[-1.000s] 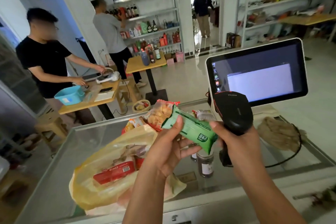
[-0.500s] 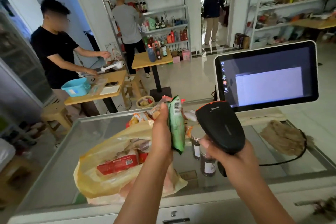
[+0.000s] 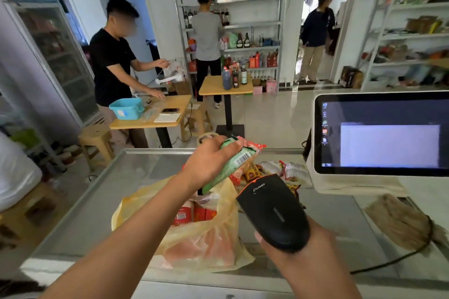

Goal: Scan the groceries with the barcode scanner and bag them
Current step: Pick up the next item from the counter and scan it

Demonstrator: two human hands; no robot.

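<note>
My left hand [image 3: 209, 160] grips a green snack packet [image 3: 234, 161] above the counter, its white barcode facing up and to the right. My right hand [image 3: 295, 247] holds the black barcode scanner [image 3: 273, 211] by its handle, the scanner's head pointing up toward the packet from just below and right of it. Under the packet stands a yellow plastic bag [image 3: 206, 238] with red packages inside, its mouth open. More snack packets [image 3: 274, 171] lie on the counter beyond the bag.
A white till screen [image 3: 381, 133] stands at the right of the glass counter [image 3: 102, 201]. A brown cloth [image 3: 401, 221] and the scanner's black cable [image 3: 388, 262] lie at the right. Several people stand by tables and shelves beyond the counter.
My left hand has turned the green packet so its barcode faces the scanner and lifted it farther over the bag. The scanner has tipped up toward the packet.
</note>
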